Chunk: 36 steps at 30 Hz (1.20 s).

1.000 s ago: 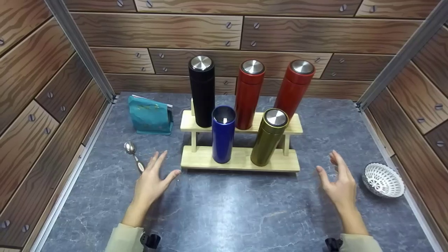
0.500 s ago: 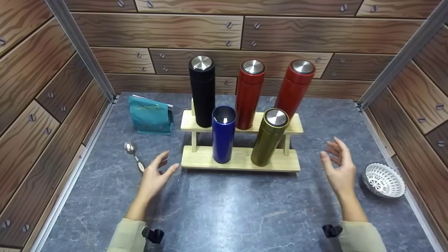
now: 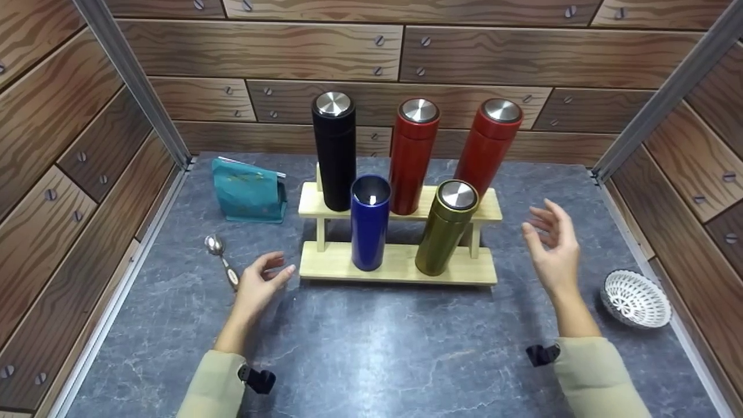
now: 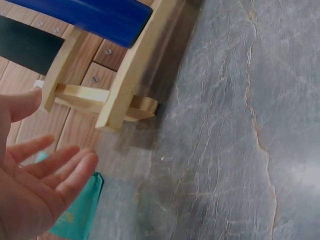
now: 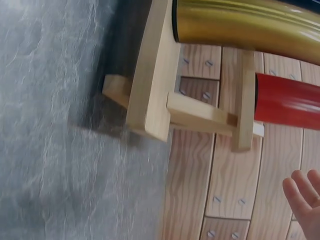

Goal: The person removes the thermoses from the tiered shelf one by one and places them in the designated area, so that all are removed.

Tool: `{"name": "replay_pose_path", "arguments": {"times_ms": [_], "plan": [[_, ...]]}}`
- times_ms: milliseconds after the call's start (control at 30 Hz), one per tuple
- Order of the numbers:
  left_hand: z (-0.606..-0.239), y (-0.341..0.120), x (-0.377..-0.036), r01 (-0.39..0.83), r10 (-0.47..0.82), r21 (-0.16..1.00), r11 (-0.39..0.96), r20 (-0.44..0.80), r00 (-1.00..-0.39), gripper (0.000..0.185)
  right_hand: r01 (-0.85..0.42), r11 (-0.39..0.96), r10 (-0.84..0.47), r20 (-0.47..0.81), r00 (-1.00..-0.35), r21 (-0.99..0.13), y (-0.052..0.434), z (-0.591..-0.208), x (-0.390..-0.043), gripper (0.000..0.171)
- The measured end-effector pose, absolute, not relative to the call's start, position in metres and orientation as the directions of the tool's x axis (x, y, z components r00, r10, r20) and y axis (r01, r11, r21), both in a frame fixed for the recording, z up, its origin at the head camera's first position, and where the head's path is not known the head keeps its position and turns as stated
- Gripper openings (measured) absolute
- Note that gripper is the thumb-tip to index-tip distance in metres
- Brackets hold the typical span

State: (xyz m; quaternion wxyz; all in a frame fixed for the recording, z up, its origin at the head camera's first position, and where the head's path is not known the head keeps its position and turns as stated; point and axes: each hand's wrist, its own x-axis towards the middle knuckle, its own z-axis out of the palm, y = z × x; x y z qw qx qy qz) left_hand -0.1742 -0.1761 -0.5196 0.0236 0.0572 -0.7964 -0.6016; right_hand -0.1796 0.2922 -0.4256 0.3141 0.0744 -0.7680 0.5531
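Observation:
A two-tier wooden rack [image 3: 313, 270] bears several flasks. On its upper shelf stand a black flask [image 3: 335, 157] and two red flasks, the middle one [image 3: 413, 162] and the right one [image 3: 489, 148]. Below are a blue flask [image 3: 370, 238] with a dark, lidless-looking top and an olive-green flask [image 3: 442, 238] with a silver lid. My left hand [image 3: 258, 287] hovers left of the rack's lower shelf, fingers loosely bent, holding nothing. To the right of the rack my right hand [image 3: 554, 249] is raised, its fingers relaxed and apart from every flask.
A teal bag [image 3: 249, 191] stands at the back left. Below it lies a spoon [image 3: 223, 261], close to my left hand. A white woven basket [image 3: 635, 299] sits at the right, near the wood-patterned side wall [image 3: 696, 186]. Similar walls close the back and left.
My right hand has moved forward, away from me, beside the rack. My left hand has shifted slightly forward and its fingers have bent more. The flasks and rack have not moved.

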Motion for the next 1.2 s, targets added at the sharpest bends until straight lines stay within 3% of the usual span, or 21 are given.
{"name": "replay_pose_path", "arguments": {"times_ms": [133,400,600,900,1200], "plan": [[-0.522,-0.176,-0.18,-0.081,-0.092,0.982,0.172,-0.066,-0.994,0.045,-0.457,0.268,0.258,0.521,-0.814,-0.848,0.288,-0.427,-0.191,0.046],[-0.537,-0.172,-0.192,-0.173,-0.105,0.984,-0.032,-0.176,-0.979,0.042,-0.45,0.178,0.27,0.483,-0.833,-0.875,0.29,-0.435,-0.219,0.049],[-0.548,-0.17,-0.198,-0.268,-0.109,0.955,-0.129,-0.282,-0.953,0.045,-0.437,0.199,0.2,0.473,-0.858,-0.877,0.282,-0.429,-0.234,0.054],[-0.561,-0.16,-0.201,-0.298,-0.068,0.936,-0.188,-0.315,-0.947,0.044,-0.48,0.103,0.215,0.491,-0.844,-0.871,0.271,-0.4,-0.245,0.056],[-0.575,-0.16,-0.201,-0.308,-0.053,0.906,-0.289,-0.336,-0.94,0.047,-0.493,0.114,0.209,0.506,-0.837,-0.862,0.271,-0.383,-0.26,0.059]]}}
